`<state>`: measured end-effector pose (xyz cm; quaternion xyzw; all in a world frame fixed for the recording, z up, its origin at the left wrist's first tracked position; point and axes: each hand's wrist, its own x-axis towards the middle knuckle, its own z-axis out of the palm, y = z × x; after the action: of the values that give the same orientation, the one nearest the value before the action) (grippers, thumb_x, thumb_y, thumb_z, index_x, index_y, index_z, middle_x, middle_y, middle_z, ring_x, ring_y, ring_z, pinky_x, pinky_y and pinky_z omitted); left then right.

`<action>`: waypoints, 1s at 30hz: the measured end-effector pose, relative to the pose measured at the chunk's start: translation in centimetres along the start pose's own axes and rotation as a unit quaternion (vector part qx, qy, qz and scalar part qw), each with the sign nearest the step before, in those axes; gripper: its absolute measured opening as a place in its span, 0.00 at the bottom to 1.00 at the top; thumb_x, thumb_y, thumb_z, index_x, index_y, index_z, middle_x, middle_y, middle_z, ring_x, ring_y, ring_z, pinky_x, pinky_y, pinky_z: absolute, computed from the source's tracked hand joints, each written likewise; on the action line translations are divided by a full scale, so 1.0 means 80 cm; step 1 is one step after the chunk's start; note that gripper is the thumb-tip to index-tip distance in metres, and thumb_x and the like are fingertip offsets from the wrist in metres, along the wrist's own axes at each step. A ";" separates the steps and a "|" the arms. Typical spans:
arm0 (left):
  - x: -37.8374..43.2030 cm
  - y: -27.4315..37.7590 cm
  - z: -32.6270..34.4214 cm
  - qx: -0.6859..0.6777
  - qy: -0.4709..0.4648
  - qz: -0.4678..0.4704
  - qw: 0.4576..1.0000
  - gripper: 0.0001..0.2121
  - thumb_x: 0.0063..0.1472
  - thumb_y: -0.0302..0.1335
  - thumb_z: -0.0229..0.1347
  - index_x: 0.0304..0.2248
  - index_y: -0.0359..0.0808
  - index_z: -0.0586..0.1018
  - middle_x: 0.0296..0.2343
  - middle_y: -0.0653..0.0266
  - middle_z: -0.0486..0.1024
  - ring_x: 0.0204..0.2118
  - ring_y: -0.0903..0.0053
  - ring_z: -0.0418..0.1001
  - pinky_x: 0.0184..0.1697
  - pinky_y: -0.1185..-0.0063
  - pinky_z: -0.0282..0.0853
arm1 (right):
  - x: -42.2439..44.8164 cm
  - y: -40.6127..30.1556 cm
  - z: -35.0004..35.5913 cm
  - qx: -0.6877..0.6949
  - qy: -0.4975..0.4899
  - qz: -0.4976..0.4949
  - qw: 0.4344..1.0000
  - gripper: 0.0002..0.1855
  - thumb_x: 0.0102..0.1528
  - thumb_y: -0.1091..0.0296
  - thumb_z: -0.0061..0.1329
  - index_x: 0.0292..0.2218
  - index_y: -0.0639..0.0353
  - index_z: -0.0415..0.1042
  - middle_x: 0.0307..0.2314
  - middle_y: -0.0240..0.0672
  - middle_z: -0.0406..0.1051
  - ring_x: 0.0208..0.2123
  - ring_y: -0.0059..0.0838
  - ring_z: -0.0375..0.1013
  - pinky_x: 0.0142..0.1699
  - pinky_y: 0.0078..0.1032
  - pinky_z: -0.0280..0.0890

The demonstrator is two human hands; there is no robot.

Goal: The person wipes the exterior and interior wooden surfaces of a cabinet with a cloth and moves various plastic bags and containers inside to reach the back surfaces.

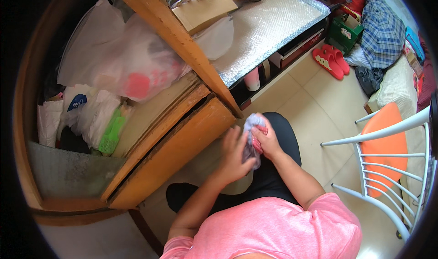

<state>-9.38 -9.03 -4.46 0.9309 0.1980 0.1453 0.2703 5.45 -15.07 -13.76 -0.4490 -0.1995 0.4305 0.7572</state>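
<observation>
My right hand (268,139) is closed round a crumpled bundle of thin grey-lilac plastic or cloth (252,122) with a red patterned part showing between the fingers. Just to its left, my left hand (234,156) is slightly blurred, its fingers apart and its thumb close beside the bundle's lower end; whether it touches is hard to tell. Both hands are above my dark-trousered legs. In front of them stands a wooden cabinet (178,159), with plastic bags (137,60) and a bright green plastic item (112,132) on its shelf.
A wooden post (178,43) rises beside a low table covered in silvery bubble wrap (270,26), which bears a cardboard box (205,11). Red slippers (330,62), a green box (344,33) and a checked umbrella (383,33) lie beyond. An orange-seated metal chair (385,149) stands at right.
</observation>
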 end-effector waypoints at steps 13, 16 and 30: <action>-0.054 -0.109 -0.092 0.369 0.296 -0.055 0.879 0.27 0.59 0.34 0.53 0.53 0.28 0.61 0.56 0.45 0.51 0.58 0.47 0.48 0.57 0.51 0.44 | 0.102 0.022 0.025 -0.407 -0.019 -0.406 0.818 0.30 0.39 0.78 0.53 0.47 0.56 0.64 0.45 0.46 0.62 0.44 0.50 0.64 0.49 0.37 0.61; -0.046 -0.117 -0.090 0.386 0.303 -0.044 0.870 0.27 0.59 0.35 0.53 0.53 0.28 0.60 0.55 0.45 0.51 0.57 0.47 0.49 0.55 0.51 0.46 | 0.104 0.062 -0.022 -0.440 0.032 -0.255 0.861 0.28 0.40 0.78 0.52 0.46 0.57 0.65 0.41 0.46 0.64 0.43 0.49 0.65 0.48 0.36 0.61; -0.049 -0.124 -0.083 0.393 0.308 -0.034 0.866 0.28 0.59 0.36 0.52 0.54 0.29 0.59 0.57 0.44 0.50 0.59 0.49 0.47 0.57 0.53 0.42 | 0.108 0.078 0.009 -0.498 0.121 -0.331 0.792 0.26 0.39 0.75 0.56 0.41 0.50 0.65 0.38 0.41 0.63 0.40 0.46 0.66 0.41 0.37 0.64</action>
<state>-18.19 -0.11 -5.30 0.8604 0.3435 0.3259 -0.1882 6.76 -6.16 -19.41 -0.7189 -0.4299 -0.0635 0.5425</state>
